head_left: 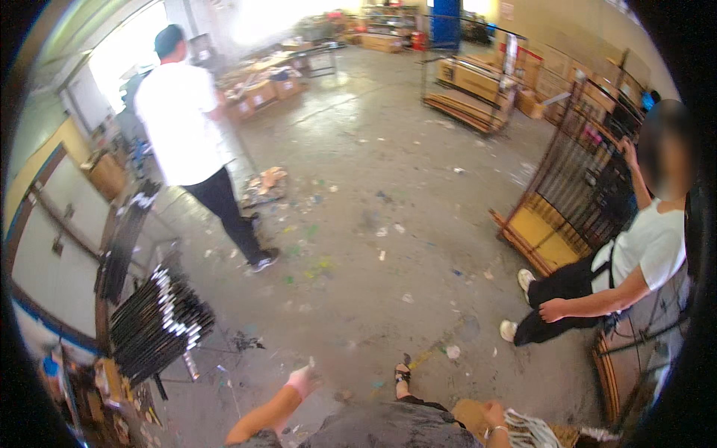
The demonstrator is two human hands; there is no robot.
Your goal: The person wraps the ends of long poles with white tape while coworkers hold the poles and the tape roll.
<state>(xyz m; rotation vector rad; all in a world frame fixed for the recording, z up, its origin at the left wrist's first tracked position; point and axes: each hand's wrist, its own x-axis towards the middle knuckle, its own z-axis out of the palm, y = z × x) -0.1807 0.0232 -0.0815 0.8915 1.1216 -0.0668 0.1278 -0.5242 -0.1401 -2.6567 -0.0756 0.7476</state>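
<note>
My left hand (303, 381) is held out over the concrete floor, with something whitish, perhaps a glove or wrap, across it. Its fingers are smeared by motion, and nothing that it might hold can be made out. Close to my right side, my right hand (493, 414) has curled fingers and a thin band at the wrist. It is beside a tan, cardboard-like piece (469, 415), but whether it grips that piece is unclear. A bundle of whitish-grey strands or strips (532, 428) lies just right of this hand.
A stack of black metal tubes (160, 325) stands at left. One person in white (179, 123) is at the upper left; another (635, 246), at right, touches a tall wire cage cart (575, 179). A second cart (474, 82) holds boxes. Scraps litter the floor (358, 224).
</note>
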